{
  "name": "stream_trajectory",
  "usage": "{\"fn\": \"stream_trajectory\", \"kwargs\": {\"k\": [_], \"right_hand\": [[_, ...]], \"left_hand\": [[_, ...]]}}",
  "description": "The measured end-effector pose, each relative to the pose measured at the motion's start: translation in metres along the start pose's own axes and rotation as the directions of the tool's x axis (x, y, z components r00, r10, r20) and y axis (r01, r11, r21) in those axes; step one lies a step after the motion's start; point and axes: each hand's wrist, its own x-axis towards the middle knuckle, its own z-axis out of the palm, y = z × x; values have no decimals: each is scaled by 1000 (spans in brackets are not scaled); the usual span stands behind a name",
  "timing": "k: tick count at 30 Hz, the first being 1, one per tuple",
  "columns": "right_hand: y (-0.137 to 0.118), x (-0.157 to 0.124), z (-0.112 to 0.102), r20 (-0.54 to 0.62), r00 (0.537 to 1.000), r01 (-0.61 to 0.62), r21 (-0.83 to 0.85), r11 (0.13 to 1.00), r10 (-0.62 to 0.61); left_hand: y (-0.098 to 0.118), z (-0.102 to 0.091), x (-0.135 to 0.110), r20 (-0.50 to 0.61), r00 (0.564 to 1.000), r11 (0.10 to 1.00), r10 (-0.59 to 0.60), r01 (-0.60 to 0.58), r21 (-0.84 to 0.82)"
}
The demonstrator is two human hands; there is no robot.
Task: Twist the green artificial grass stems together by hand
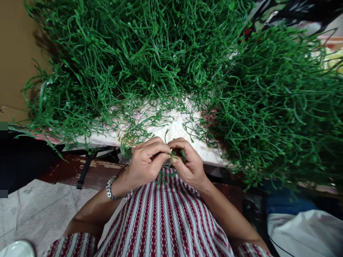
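Observation:
My left hand (146,162) and my right hand (187,162) meet at the near edge of a table, fingertips pinched together on a small green plastic sprig (175,154) with thin curly stems. A few strands of the sprig hang down between the hands over my striped clothing. My left wrist wears a metal bracelet (110,188). Just beyond the hands a big heap of the same green plastic stems (128,64) covers the table, and a second heap (278,107) lies to the right.
A pale patterned cloth on the table (171,126) shows between the heaps. A dark wooden bench edge (88,169) runs below the table at left, above a grey tiled floor (37,214). White fabric (302,232) lies at bottom right, a white dish (16,250) at bottom left.

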Motion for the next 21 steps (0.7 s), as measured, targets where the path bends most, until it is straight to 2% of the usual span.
{"fn": "stream_trajectory", "kwargs": {"k": [4,8,10,14,17,19,21], "right_hand": [[2,-5,4,-5,1000,22,-29,999,-22],[0,-6,5,-2,1000,29,-147,989,-30],[-1,-5,4,7,1000,31,-224,974,-30],[0,-3,-1,79,995,85,-390,917,-58],[0,-3,-6,109,989,137,-484,864,-96],[0,-2,-8,116,987,156,-494,856,-113],[-2,-2,-10,166,979,176,-427,887,-114]], "left_hand": [[-2,7,-5,-83,996,1000,15,-14,8],[-2,7,-5,-95,995,999,22,-18,34],[-1,5,-3,-51,999,995,16,-11,104],[2,-1,-1,106,994,954,-29,-4,299],[2,-4,0,169,985,918,-47,-24,397],[1,-6,1,208,977,929,-54,-27,370],[-1,-9,4,293,952,968,-85,8,253]]}}
